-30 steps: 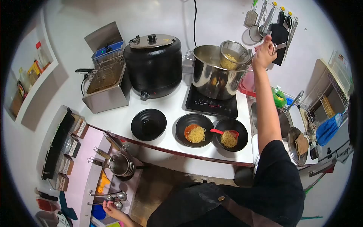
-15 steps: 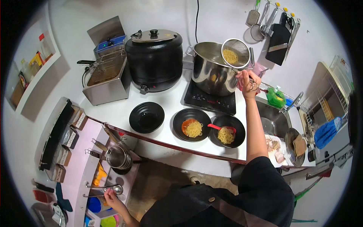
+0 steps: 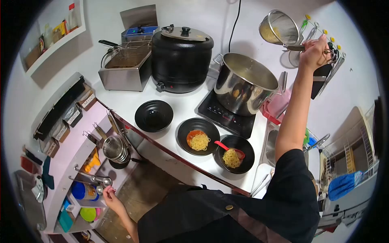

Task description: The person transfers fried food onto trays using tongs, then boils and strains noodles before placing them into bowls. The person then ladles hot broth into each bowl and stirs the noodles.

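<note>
My right hand [image 3: 315,52] is closed round the handle of a noodle strainer [image 3: 287,27], raised high to the right of the steel stockpot [image 3: 253,89]. Yellow noodles [image 3: 270,34] show inside the tilted mesh. My left hand [image 3: 109,194] hangs low at the left, fingers loosely curled, with nothing visible in it. Close to its fingertips, ladles [image 3: 106,182] hang off the shelf edge. On the counter, one black bowl [image 3: 186,125] holds noodles over orange-red sauce. Another black bowl [image 3: 243,168] has noodles and a red spoon [image 3: 223,146]. A third black bowl [image 3: 154,116] stands left of them.
The pot sits on a black induction cooker [image 3: 223,115]. A black soup kettle [image 3: 182,60] and a deep fryer [image 3: 125,75] stand further left. Several stacked strainers [image 3: 115,149] hang at the side shelf. Utensils hang on the wall behind my right hand.
My right hand has lifted the strainer with noodles from the pot's rim, up and to the right. My left hand has shifted slightly left. The view has turned a little.
</note>
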A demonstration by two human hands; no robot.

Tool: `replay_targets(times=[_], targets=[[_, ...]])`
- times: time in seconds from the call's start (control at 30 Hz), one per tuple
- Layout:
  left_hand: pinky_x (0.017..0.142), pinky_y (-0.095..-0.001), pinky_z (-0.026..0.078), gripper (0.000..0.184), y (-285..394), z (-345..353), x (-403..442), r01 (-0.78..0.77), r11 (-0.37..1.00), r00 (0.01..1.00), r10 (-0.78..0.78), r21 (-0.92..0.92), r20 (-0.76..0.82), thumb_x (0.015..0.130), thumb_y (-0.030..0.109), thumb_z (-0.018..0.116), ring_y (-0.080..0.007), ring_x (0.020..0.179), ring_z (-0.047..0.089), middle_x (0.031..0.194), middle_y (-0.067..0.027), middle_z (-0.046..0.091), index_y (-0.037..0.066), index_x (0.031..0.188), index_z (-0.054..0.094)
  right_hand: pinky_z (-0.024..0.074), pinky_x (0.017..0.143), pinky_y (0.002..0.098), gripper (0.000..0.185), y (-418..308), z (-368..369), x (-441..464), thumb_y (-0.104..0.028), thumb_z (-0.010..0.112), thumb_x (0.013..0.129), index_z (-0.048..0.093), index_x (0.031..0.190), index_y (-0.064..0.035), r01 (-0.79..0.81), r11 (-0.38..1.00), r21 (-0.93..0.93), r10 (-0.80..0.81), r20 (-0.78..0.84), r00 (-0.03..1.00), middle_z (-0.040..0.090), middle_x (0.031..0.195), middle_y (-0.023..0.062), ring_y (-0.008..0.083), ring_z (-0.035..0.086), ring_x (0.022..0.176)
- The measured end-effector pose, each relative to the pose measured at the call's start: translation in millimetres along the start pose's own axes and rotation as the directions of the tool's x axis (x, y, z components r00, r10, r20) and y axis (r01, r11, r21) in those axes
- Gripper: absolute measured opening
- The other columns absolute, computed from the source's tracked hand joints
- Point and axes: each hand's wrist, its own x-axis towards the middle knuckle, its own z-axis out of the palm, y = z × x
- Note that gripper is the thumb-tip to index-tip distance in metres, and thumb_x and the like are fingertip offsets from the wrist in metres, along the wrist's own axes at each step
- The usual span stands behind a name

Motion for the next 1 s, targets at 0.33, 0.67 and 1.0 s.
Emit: replay_targets(times=[0.33,0.67,1.0], targets=[[0.07,-0.0223,0.043,0.014,-12,-42,-13,0.015,1.0,0.994,-0.012,0.025,-0.112,0.092,0.011,0.047,-0.0096,0.074,0.051,0.085,-0.0024,0.056,0.0,0.097,0.056,0.0406,0.041,0.0264,0.025,80,-33,-19,-0.009,0.052,0.081,0.047,0.057,-0.0051,0.049,0.956,-0.288,-0.102,-0.173,0.98,0.049,0.047,0.0066,0.0138,0.046,0.038],[0.072,-0.0236,0.045,0.015,-15,-50,-3,0.022,0.999,0.998,-0.023,-0.026,-0.064,0.093,0.01,0.048,-0.0103,0.075,0.053,0.088,-0.0044,0.058,0.0,0.101,0.056,0.041,0.041,0.0313,0.024,116,-38,-40,-0.014,0.058,0.073,0.049,0.054,-0.0027,-0.11,0.889,-0.445,-0.05,-0.334,0.941,0.052,0.048,0.0095,0.0162,0.048,0.04],[0.072,-0.0244,0.045,0.014,-26,-59,12,0.047,0.998,0.994,-0.052,-0.047,-0.094,0.091,0.011,0.049,-0.0121,0.078,0.053,0.088,-0.0049,0.058,0.0,0.096,0.056,0.0413,0.046,0.0266,0.023,138,-51,-62,-0.014,0.046,0.082,0.052,0.062,-0.0063,0.06,0.823,-0.565,-0.256,-0.275,0.927,0.052,0.054,0.0038,0.0146,0.045,0.038]])
